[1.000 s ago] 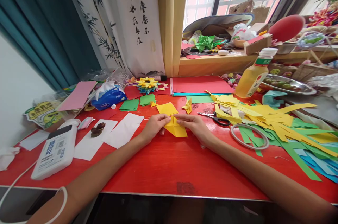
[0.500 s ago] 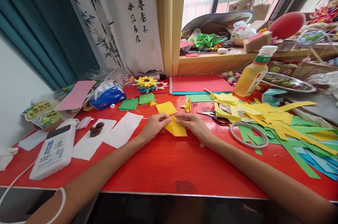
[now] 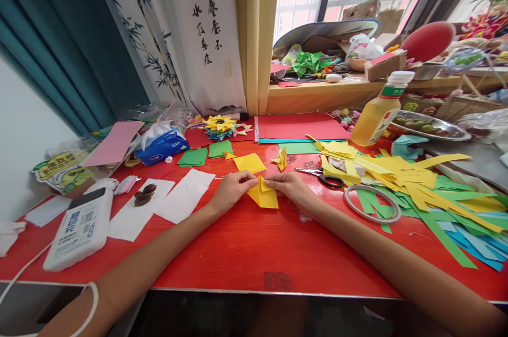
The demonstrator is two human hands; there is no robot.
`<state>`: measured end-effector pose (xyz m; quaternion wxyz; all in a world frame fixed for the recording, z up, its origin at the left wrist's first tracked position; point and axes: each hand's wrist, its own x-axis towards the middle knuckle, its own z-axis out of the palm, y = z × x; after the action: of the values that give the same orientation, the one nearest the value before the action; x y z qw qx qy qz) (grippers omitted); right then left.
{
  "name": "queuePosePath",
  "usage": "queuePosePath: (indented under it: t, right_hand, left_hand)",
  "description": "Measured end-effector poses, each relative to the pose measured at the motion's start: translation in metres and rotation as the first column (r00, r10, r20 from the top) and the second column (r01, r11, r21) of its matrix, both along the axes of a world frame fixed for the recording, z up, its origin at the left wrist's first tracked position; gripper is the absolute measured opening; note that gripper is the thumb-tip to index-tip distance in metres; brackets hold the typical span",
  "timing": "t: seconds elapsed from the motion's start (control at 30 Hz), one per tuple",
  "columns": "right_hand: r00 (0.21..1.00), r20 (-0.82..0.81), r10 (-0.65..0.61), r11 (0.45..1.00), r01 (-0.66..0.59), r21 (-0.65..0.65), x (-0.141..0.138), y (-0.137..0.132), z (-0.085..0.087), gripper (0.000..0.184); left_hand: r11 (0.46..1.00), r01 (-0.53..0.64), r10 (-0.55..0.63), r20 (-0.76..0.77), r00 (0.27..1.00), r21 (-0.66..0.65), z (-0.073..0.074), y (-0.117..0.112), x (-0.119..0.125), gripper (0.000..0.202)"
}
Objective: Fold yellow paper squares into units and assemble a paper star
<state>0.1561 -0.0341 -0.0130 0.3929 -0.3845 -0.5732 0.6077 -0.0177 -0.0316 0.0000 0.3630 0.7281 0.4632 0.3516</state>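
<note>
A folded yellow paper piece (image 3: pixel 264 195) lies on the red table (image 3: pixel 246 252) between my hands. My left hand (image 3: pixel 232 189) pinches its upper left corner with closed fingers. My right hand (image 3: pixel 291 186) pinches its upper right edge, fingers pressed together. A flat yellow paper square (image 3: pixel 250 162) lies just behind, and a small folded yellow shape (image 3: pixel 281 158) stands to its right.
Black-handled scissors (image 3: pixel 323 177) and a tape ring (image 3: pixel 372 203) lie right of my hands, beside heaps of yellow, green and blue paper strips (image 3: pixel 428 189). A juice bottle (image 3: pixel 379 112), red sheets (image 3: pixel 301 126), a tissue pack (image 3: pixel 162 144), white sheets (image 3: pixel 184 194) and a white power bank (image 3: pixel 79 227) ring the work spot.
The yellow piece and both hands shifted only slightly; the fold's top corner is pressed a bit flatter. The head view moved a little.
</note>
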Motion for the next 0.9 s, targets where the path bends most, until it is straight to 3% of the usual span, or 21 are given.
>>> queuePosePath:
  t: [0.63,0.9]
  right_hand:
    - [0.999,0.023,-0.037,0.999,0.037,0.012,-0.0035,-0.0031,0.0016,0.024]
    - [0.989,0.116,-0.096,0.992,0.084,0.099,-0.0037,-0.0036,-0.0012,0.026]
  left_hand:
    - [0.998,-0.035,0.035,0.008,0.999,0.043,-0.0008,0.0000,-0.0015,0.025]
    - [0.999,-0.020,0.020,0.004,1.000,0.027,-0.0001,-0.0011,-0.0012,0.025]
